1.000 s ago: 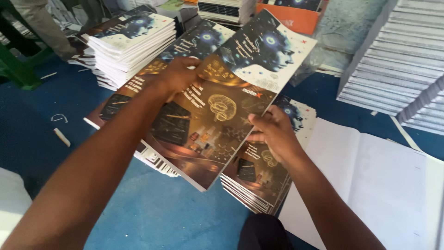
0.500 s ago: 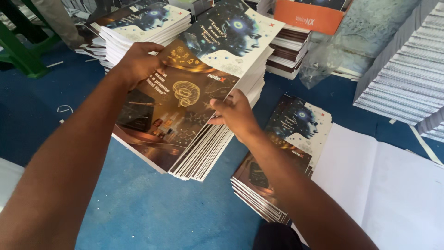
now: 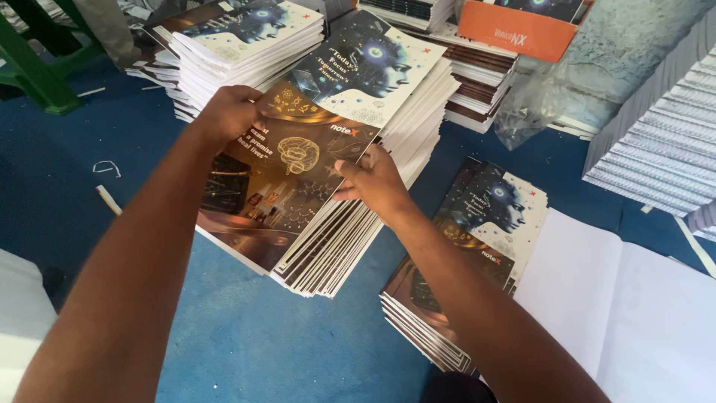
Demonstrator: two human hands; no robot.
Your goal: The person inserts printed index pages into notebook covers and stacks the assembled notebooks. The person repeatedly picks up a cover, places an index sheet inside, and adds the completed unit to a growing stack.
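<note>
- Green plastic stool leg [image 3: 33, 71] stands at the far left edge of the blue floor [image 3: 246, 336], with small white paper scraps [image 3: 106, 168] lying near it
- Left hand [image 3: 227, 116] is closed over the far left edge of the thick stack of glossy notebooks with dark brown and white printed covers [image 3: 298, 179], fingers curled under the edge, thumb on top
- That stack has swung further left and forward than it was a second ago, when it lay over the lower pile; it now rests against a taller pile of the same notebooks [image 3: 246, 45] behind it, so the bundle looks lifted clear and being squared up
- Right hand [image 3: 373, 183] pinches the right long edge of the held stack, fingers bent and pressed on the cover, thumb hidden
- Short pile of matching notebooks [image 3: 477, 246] is now uncovered on the floor just right of the right forearm
- Large white paper sheets [image 3: 634, 298] lie beside it toward the right edge
- Orange cardboard box [image 3: 514, 30] and grey stacked sheets [image 3: 664, 134] sit at the far right
</note>
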